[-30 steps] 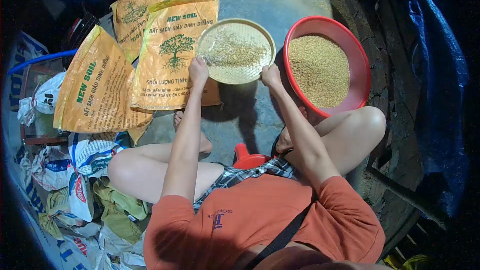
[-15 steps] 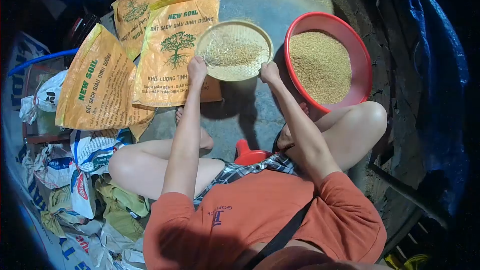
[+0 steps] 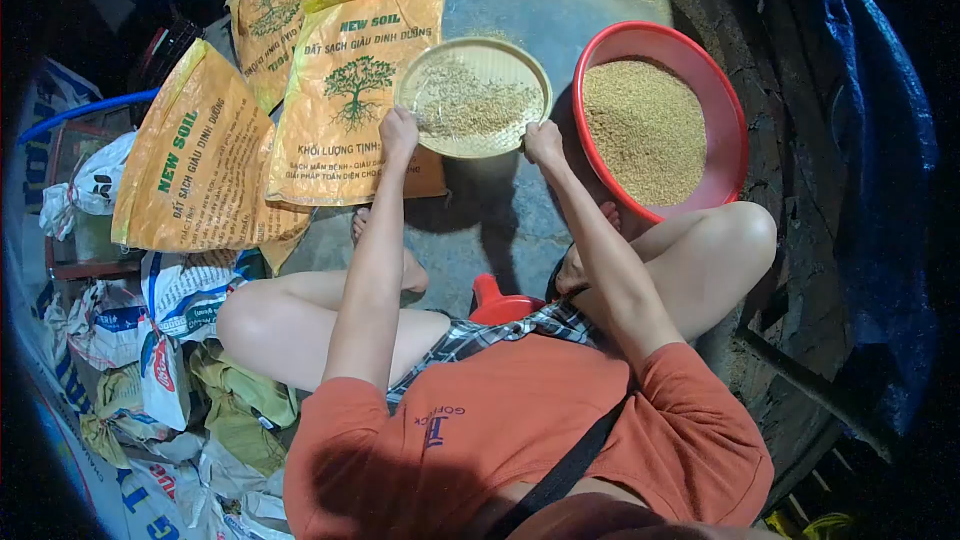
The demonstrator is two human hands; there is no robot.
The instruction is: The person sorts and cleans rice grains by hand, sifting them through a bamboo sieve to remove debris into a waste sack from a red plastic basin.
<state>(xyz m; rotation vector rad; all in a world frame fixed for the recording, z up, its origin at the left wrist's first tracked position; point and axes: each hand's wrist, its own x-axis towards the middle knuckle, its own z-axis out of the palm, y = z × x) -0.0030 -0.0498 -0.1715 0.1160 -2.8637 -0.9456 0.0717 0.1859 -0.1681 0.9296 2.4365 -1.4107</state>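
The round woven tray (image 3: 475, 148) is held above the floor between the two hands, which are set apart: the left hand (image 3: 398, 135) is clamped on the near-left rim, the right hand (image 3: 543, 143) on the near-right rim. Loose grain (image 3: 487, 115) lies across its middle. Expect a light, fairly stiff tray with a shifting load; grip the rim at opposed points, since tilting may spill grain. A red basin (image 3: 726, 135) stands just right of the right hand. The tray's underside and the fingertips beneath it are hidden; individual kernels are too small to distinguish.
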